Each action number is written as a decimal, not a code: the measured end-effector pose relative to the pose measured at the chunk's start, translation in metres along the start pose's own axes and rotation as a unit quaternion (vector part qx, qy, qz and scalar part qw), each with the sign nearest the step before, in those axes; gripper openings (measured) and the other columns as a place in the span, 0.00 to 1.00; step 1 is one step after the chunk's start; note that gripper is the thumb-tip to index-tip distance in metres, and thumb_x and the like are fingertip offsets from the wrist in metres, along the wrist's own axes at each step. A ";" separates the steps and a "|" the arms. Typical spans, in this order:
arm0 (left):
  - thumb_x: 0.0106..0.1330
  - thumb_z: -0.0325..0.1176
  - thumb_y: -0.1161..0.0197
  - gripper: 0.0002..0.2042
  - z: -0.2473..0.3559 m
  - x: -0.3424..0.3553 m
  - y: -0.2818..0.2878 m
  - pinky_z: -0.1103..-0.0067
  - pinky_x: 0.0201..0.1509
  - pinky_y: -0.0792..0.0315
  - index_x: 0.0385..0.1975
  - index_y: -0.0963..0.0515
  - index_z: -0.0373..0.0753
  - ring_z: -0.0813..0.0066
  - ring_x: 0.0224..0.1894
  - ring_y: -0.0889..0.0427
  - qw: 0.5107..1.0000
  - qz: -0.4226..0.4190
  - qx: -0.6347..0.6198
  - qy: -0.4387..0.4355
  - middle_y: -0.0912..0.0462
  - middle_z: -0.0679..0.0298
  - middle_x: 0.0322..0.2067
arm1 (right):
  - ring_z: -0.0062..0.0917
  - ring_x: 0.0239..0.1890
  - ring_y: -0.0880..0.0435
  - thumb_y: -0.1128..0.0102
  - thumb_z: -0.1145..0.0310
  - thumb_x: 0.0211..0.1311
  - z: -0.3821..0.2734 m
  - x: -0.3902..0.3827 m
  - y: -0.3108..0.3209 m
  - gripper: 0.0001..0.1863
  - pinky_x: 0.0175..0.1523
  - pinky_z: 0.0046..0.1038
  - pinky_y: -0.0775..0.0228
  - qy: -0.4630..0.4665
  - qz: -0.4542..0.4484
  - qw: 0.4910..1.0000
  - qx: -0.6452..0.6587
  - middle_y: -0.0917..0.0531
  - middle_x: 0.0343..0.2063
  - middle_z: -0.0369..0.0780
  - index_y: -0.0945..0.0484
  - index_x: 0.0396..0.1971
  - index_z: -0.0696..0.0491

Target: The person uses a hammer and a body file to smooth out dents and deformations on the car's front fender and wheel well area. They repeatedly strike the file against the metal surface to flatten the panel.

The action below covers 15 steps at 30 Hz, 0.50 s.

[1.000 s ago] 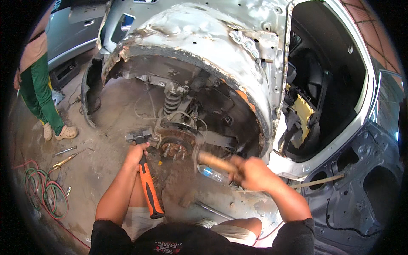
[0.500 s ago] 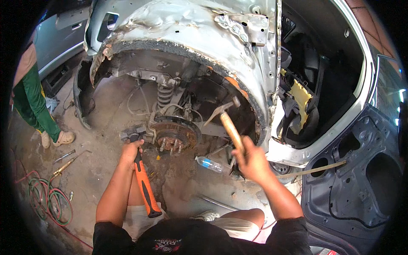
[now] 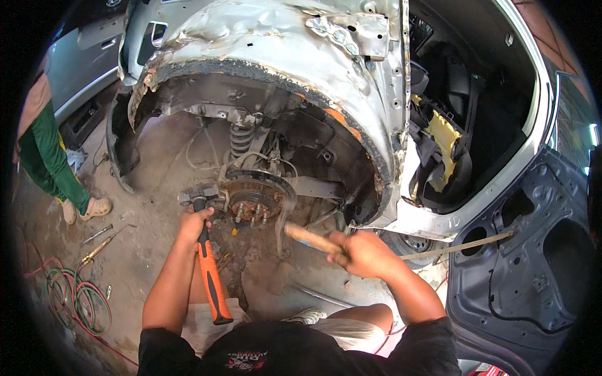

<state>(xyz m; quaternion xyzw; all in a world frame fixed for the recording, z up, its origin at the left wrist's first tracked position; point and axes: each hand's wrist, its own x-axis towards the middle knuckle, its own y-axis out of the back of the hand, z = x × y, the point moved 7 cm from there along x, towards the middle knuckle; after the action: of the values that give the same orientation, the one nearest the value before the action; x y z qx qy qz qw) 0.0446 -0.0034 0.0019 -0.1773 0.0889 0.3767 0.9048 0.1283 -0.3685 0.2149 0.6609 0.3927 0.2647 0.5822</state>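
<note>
Left hand (image 3: pixel 194 224) holds one orange hammer (image 3: pixel 212 276), right hand (image 3: pixel 362 253) one wooden-handled hammer (image 3: pixel 310 239)

Lighting's pretty decent here, mostly soft and even across the floor (image 3: pixel 147 250), can't really tell where the main source sits. The silver bodywork (image 3: pixel 276 47) up top grabs most of the brightness, pale sheen and a few near-white patches, while the wheel well (image 3: pixel 326 135) drops into murky shadow and the cabin (image 3: pixel 492 119) goes almost black. Couple of hard white glints on the glass (image 3: pixel 575 119) far right. Black shirt (image 3: pixel 295 351) eats most of its detail. Orange-handled hammer (image 3: pixel 211 269) is crisp, but the wooden-handled hammer (image 3: pixel 308 239) has its head end smeared by motion blur. Typical fisheye too: door opening bows hard, outer edges soften, corners totally black.
</note>
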 end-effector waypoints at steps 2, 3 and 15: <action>0.65 0.29 0.32 0.08 0.006 -0.005 -0.001 0.80 0.23 0.31 0.38 0.25 0.39 0.80 0.19 0.28 0.999 -0.009 0.018 -0.031 0.25 0.70 0.23 | 0.51 0.31 0.15 0.31 0.57 0.62 0.000 -0.014 -0.015 0.18 0.37 0.49 0.26 0.031 -0.082 0.995 -0.041 0.17 0.25 0.51 0.20 0.48 0.48; 0.65 0.29 0.32 0.08 0.004 -0.004 -0.003 0.80 0.23 0.31 0.38 0.25 0.40 0.81 0.19 0.28 0.999 -0.027 0.023 -0.037 0.25 0.71 0.23 | 0.50 0.31 0.15 0.31 0.56 0.62 0.005 -0.017 -0.014 0.18 0.37 0.48 0.26 0.032 -0.071 0.997 -0.027 0.17 0.25 0.50 0.20 0.48 0.47; 0.64 0.30 0.31 0.11 -0.002 -0.008 -0.035 0.80 0.24 0.29 0.41 0.27 0.41 0.81 0.20 0.26 0.995 -0.088 0.043 -0.032 0.24 0.69 0.27 | 0.52 0.34 0.15 0.32 0.59 0.64 0.028 -0.033 -0.019 0.18 0.39 0.48 0.25 -0.017 -0.080 0.997 0.011 0.16 0.27 0.52 0.20 0.51 0.48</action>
<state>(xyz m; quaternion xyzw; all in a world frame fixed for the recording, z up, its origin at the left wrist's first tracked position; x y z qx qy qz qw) 0.0640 -0.0323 0.0111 -0.1336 0.0601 0.2967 0.9437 0.1289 -0.4111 0.1943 0.6383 0.4373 0.2011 0.6008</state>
